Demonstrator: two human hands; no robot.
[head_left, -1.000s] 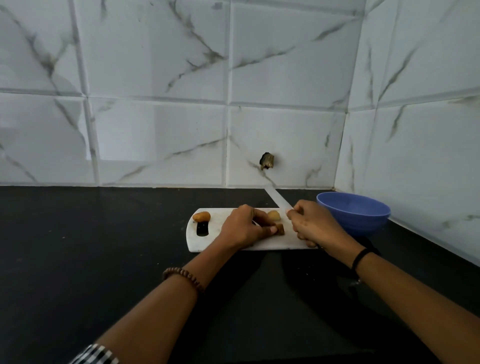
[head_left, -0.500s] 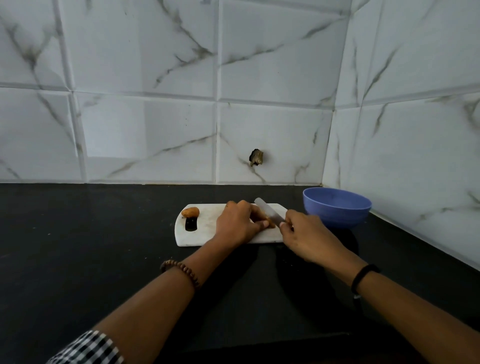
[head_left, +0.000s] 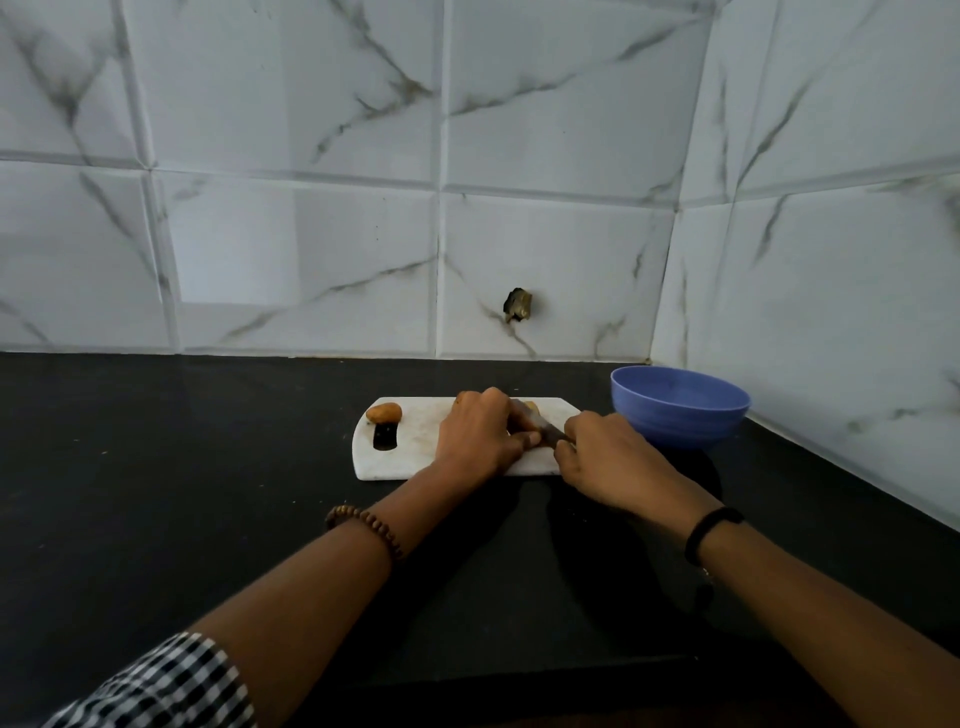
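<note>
A white cutting board (head_left: 415, 462) lies on the black counter. My left hand (head_left: 480, 436) curls over a small piece of food on the board and pins it down; the piece is mostly hidden. My right hand (head_left: 605, 460) grips the handle of a knife (head_left: 535, 418), whose blade lies low across the board beside my left fingers. A small orange-brown piece (head_left: 383, 412) sits at the board's left end by the handle slot. Another yellowish piece (head_left: 531, 405) peeks out behind the blade.
A blue bowl (head_left: 680, 405) stands right of the board, near the corner of the marble-tiled walls. The black counter (head_left: 182, 467) stretches to the left and toward me. A small dark hole (head_left: 518, 304) marks the back wall.
The knife blade has dropped from pointing up and back to lying low across the board by my left fingers. My right hand has drawn back toward me. The camera has shifted slightly.
</note>
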